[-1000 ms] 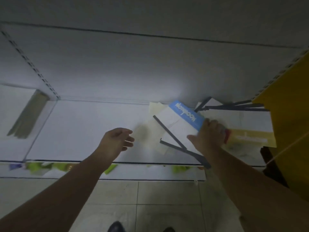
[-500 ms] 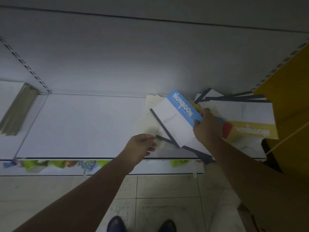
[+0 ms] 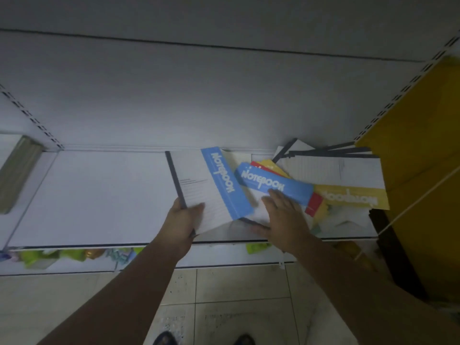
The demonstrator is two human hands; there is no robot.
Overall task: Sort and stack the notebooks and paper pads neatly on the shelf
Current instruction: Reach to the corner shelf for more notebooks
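Note:
My left hand (image 3: 183,221) grips the near corner of a white notebook with a blue band (image 3: 199,185) and holds it over the white shelf (image 3: 94,195). To its right, my right hand (image 3: 283,220) lies flat with straight fingers on a second blue-banded notebook (image 3: 273,184). That one tops a messy pile with a red-edged one (image 3: 314,204), a yellow-banded notebook (image 3: 348,197) and dark-spined white pads (image 3: 331,165) fanned toward the back right.
A yellow panel (image 3: 418,170) with a white cord bounds the pile on the right. A stack of greenish pads (image 3: 17,175) stands in the shelf bay on the left. Coloured packets (image 3: 62,255) lie on the lower shelf. Tiled floor and my shoes are below.
My left hand came right and took the blue-banded notebook, carrying it left off the pile. My right hand let it go and now rests on a second blue notebook uncovered beneath.

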